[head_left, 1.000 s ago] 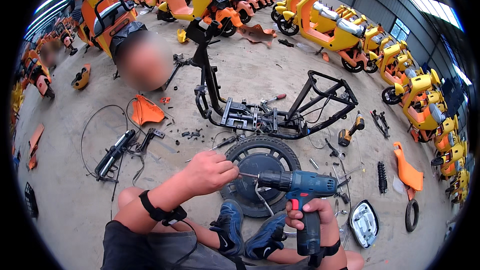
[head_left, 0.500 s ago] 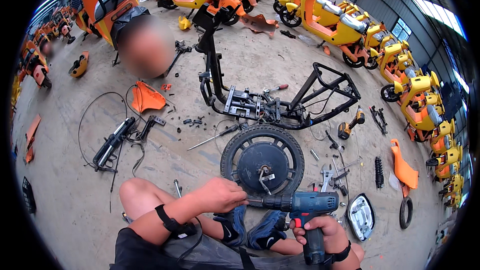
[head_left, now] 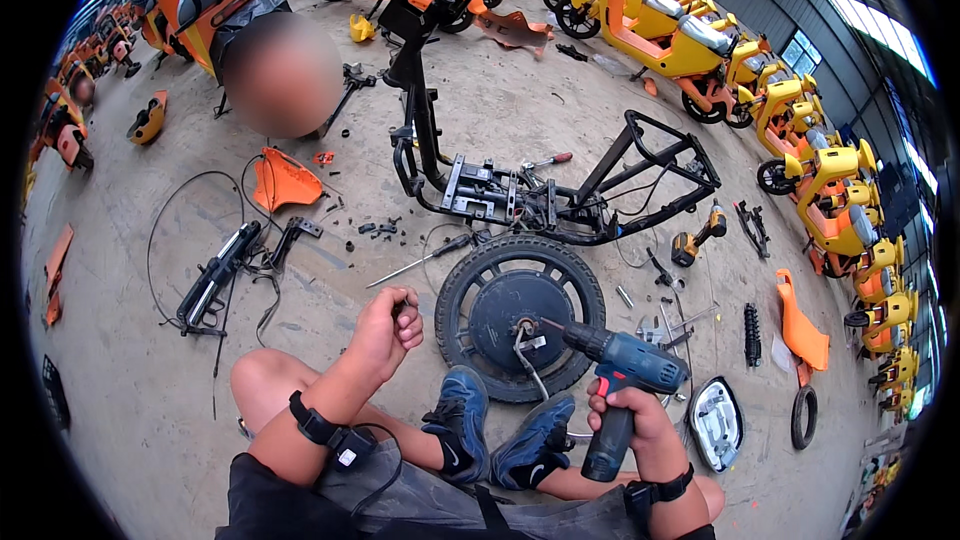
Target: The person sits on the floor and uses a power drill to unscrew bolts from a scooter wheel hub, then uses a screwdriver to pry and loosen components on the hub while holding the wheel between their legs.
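Note:
My right hand grips a blue cordless drill by its handle, the bit pointing left over the wheel. A wheel with a black tyre and a dark hub lies flat on the floor in front of my feet; a cable comes from its axle. My left hand is raised to the left of the wheel, fingers curled closed. Anything inside those fingers is hidden. Just beyond the wheel rests a bare black scooter frame. A long screwdriver lies between my left hand and the frame.
Left are a black fork-like part with cables and an orange panel. On the right lie a yellow drill, a shock absorber, an orange cover and a light housing. Parked yellow scooters stand behind.
My hands have drawn apart. The left has lifted away from the drill's tip, up and to the left. The drill has tilted, its tip now higher over the wheel.

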A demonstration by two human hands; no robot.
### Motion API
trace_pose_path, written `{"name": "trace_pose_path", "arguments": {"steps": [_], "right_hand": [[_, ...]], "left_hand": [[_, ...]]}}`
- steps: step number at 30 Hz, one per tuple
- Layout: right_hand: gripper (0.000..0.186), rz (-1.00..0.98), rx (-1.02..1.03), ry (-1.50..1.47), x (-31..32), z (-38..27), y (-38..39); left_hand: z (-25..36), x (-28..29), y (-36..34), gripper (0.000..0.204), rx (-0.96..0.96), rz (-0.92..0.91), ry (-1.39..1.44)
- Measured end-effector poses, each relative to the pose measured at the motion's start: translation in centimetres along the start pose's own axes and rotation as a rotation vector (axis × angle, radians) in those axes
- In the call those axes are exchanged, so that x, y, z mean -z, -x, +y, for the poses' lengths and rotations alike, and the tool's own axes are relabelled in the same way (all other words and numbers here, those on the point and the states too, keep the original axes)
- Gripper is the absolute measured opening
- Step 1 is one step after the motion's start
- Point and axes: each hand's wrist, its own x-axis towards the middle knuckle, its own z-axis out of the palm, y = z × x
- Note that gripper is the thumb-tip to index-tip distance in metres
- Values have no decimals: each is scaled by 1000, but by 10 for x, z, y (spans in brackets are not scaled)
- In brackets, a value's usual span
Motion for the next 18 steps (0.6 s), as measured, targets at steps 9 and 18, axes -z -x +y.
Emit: {"name": "trace_pose_path", "arguments": {"steps": [9,18], "right_hand": [[14,214,93,419,-1,-14,-142],[20,269,86,520,-3,-16,-184]], "left_hand": [[-27,19,-20,11,210,83,72],[-33,30,-19,17,239,119,-71]]}}
